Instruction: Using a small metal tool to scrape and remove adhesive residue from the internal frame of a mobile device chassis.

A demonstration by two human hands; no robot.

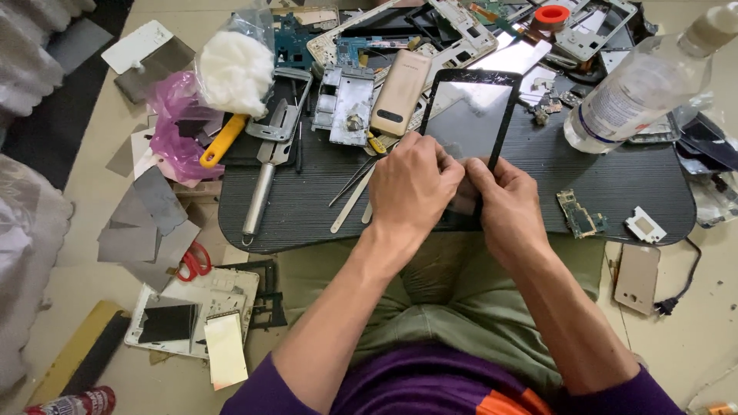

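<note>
Black-framed glass screen panel [470, 115], held tilted above the dark bench [615, 184], lower end pinched between both hands, upper end free and reflecting light. Left hand [411, 188] closed on the panel's lower left edge, thumb and fingertips pressed at the glass; right hand [503, 204] closed on the lower right edge, thumb on the face. Both narrow, both gripping the panel, nearly touching each other.

Just beside the left hand: metal tweezers and a pale flat pry stick [352, 201] lying on the bench. Behind them a gold phone back [400, 91], a bare metal phone frame [344, 104], a long steel tool [265, 173] and a yellow-handled tool [221, 141]. Farther left, a bag of white cotton [236, 69] and a pink plastic bag [175, 123]. To the right, a clear plastic bottle [646, 84] lying on its side, a small green circuit board [578, 214] and a white part [644, 224] near the bench's front edge.

Likely risks: thin glass held only at one end, so a twist or hard thumb pressure could crack it; a slip could drop it onto the metal tools and frames below. Bottle close enough for a swung corner to knock.

Open room: a bare strip of bench right of the hands, between them and the circuit board; crowded at the back and left. Front edge of the bench directly under the wrists, lap below; floor [84, 192] on the left strewn with grey sheets [150, 223] and red scissors [196, 261].
</note>
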